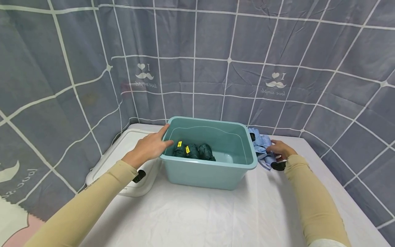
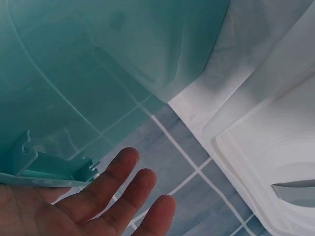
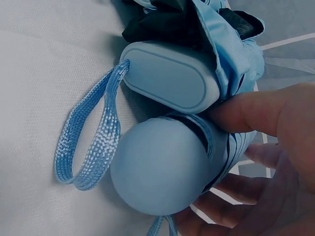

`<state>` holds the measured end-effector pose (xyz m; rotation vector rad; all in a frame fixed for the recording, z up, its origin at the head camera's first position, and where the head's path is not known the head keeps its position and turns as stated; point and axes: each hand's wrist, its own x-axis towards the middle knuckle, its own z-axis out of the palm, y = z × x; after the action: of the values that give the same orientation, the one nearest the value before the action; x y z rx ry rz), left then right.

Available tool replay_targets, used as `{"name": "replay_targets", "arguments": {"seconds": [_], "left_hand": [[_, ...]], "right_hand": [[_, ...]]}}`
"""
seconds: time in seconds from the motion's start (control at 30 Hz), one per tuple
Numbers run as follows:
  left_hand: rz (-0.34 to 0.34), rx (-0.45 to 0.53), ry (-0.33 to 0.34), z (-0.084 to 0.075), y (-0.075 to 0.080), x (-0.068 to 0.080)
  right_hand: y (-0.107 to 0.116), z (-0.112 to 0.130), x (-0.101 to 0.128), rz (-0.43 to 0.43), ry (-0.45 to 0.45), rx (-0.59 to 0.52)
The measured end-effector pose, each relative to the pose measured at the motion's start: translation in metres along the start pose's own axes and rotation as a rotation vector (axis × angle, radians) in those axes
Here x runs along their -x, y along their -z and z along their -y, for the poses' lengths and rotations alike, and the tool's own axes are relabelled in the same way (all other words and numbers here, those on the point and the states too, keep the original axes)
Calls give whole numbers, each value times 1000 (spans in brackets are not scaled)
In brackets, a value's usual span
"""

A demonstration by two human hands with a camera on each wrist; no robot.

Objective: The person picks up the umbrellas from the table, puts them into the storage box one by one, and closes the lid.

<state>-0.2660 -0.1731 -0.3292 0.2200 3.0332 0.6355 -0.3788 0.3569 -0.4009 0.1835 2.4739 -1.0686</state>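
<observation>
A teal plastic bin [image 1: 203,176] stands mid-table with three folded dark green umbrellas [image 1: 193,151] lying inside, two showing yellow tags. My left hand [image 1: 150,145] rests on the bin's left rim, and in the left wrist view its fingers [image 2: 118,189] lie straight beside the bin wall [image 2: 74,64]. To the right of the bin lies a small pile of light blue folded umbrellas [image 1: 262,145]. My right hand [image 1: 280,149] grips one by its round-ended handle [image 3: 157,167], thumb on top and fingers below. A second, oval handle [image 3: 170,73] with a wrist strap [image 3: 83,142] lies against it.
A white plastic lid [image 1: 123,147] lies flat left of the bin, reaching the table's left edge. A white cloth [image 1: 200,216] covers the table. A grey checked curtain [image 1: 216,68] closes in the back and both sides.
</observation>
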Motion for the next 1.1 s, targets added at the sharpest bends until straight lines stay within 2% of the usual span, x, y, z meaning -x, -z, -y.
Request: {"name": "replay_targets", "arguments": {"seconds": [0.37, 0.87, 1.1], "left_hand": [[-7, 2, -2, 0, -1, 0], [-11, 2, -8, 0, -1, 1], [-14, -8, -14, 1, 0, 1]], "right_hand": [[-1, -4, 1, -55, 29, 7], [5, -11, 9, -71, 43, -64], [12, -10, 19, -81, 61, -56]]}}
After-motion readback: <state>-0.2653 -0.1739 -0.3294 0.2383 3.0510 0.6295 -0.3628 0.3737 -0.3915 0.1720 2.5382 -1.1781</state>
